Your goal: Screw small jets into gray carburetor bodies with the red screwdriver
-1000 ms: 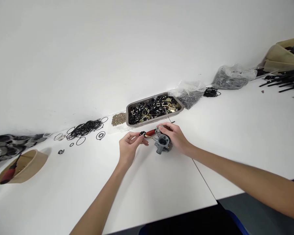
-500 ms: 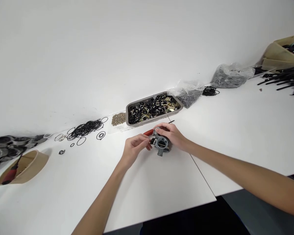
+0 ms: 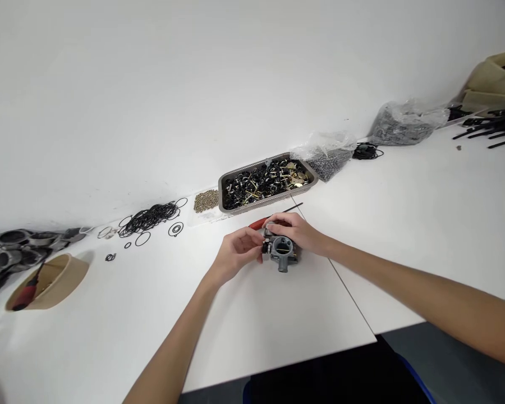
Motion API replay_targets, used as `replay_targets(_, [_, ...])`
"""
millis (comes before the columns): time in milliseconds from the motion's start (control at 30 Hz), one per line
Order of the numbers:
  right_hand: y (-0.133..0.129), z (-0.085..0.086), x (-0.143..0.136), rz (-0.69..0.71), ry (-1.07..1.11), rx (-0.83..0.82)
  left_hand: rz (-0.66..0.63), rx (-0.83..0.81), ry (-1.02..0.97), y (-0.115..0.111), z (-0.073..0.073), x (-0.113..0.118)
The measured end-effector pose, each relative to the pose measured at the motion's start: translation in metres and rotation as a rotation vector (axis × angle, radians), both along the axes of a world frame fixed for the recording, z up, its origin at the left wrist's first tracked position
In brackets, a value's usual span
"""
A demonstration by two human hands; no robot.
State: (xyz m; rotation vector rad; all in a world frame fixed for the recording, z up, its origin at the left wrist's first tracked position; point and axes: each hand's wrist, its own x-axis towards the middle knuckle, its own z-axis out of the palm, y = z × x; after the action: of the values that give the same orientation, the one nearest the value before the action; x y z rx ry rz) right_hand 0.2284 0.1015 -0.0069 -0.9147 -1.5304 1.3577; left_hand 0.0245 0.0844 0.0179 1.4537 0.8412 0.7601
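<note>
A grey metal carburetor (image 3: 283, 246) stands on the white table with its round bore facing me. My right hand (image 3: 298, 229) is closed around its top and right side, holding it. On its left side sits a small black fitting (image 3: 266, 247), which my left hand (image 3: 240, 251) pinches between thumb and fingers; the fingertips partly hide it. Just behind the carburetor lies a screwdriver with a red handle (image 3: 257, 224), its dark shaft pointing right.
Behind my hands is a metal tray (image 3: 258, 206) of small black and brass parts, beside a heap of brass pieces (image 3: 206, 200). Black rubber rings (image 3: 151, 219) and a tan bin (image 3: 63, 283) lie left. Plastic bags of parts (image 3: 330, 157) and black rods (image 3: 494, 130) are to the right.
The view has shifted slightly, so most things sit a little further right. My left hand's fingers have moved slightly around the black fitting; my right hand keeps its hold on the carburetor.
</note>
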Motion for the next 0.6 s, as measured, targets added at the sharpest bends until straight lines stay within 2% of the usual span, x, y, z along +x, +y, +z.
replay_targets(600, [-0.0024, 0.0038, 0.0012, 0.025, 0.002, -0.019, 0.002, 0.009, 0.049, 0.0026, 0.0015, -0.0033])
